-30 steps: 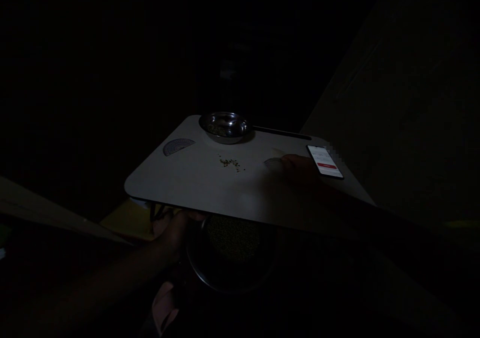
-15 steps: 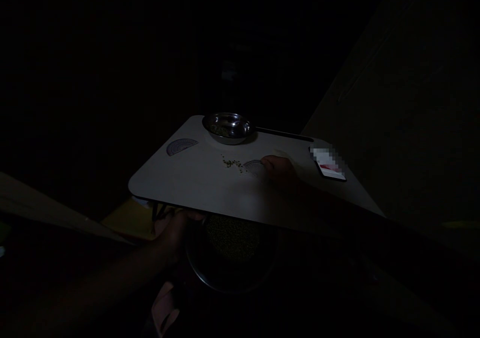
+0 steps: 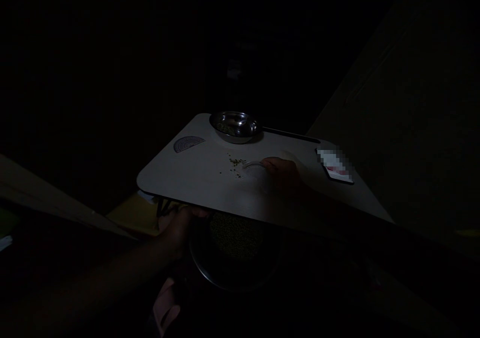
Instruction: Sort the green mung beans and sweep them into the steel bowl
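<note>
My right hand (image 3: 281, 172) is closed on the end of a clear half-round protractor (image 3: 254, 168), which rests on the white table top. Just left of its edge lies a small scatter of green beans (image 3: 236, 162), probably mung beans. Below the near table edge, my left hand (image 3: 183, 230) is closed on the left rim of a large dark metal bowl (image 3: 210, 277). Many more green beans (image 3: 238, 235) cover that bowl's bottom. At the far side of the table stands a shiny steel bowl (image 3: 235, 138) with some beans inside.
The small white table (image 3: 187, 178) has rounded corners and a dark slot (image 3: 292, 135) along its far edge. Another protractor shape (image 3: 188, 143) lies flat at the left. A phone (image 3: 339, 172), its screen blurred out, sits at the right. The surroundings are very dark.
My right hand and the protractor have shifted slightly left across the table, and a few beans have spread nearer. The left hand keeps its hold. The whole view has drifted a little.
</note>
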The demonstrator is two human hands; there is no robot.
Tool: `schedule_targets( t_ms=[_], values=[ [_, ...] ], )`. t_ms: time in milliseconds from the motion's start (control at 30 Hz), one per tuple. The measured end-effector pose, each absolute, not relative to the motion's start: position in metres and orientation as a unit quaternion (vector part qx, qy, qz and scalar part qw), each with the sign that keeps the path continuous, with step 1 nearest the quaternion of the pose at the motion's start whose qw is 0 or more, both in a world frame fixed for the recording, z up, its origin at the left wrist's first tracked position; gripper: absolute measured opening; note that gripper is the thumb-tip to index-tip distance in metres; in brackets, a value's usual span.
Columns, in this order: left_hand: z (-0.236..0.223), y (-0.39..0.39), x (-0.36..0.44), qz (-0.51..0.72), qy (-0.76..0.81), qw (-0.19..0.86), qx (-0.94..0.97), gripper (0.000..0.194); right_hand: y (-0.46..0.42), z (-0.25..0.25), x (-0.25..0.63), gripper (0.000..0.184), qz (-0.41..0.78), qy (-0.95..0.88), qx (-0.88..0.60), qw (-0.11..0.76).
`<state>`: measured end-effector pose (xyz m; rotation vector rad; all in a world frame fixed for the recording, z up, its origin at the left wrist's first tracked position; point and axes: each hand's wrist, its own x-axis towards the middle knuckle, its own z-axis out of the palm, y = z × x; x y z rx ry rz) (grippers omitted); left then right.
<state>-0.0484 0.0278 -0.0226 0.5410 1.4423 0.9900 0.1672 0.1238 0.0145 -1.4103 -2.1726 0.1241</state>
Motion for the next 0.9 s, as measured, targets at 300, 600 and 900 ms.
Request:
schedule_targets(
  t_ms=[300,600,900],
  values=[
    [-0.038,0.028,-0.055,0.432,0.627,0.589,0.269,0.026,0.11,0.013,0.172,0.028,0.062,-0.805,-0.544,0.23],
    [-0.029,0.027,-0.05,0.418,0.637,0.592,0.262,0.025,0.111,0.01,0.173,0.028,0.076,-0.821,-0.522,0.218],
    [-0.038,0.027,-0.055,0.435,0.629,0.586,0.27,0.027,0.113,0.01,0.171,0.027,0.058,-0.814,-0.525,0.241]
  ],
)
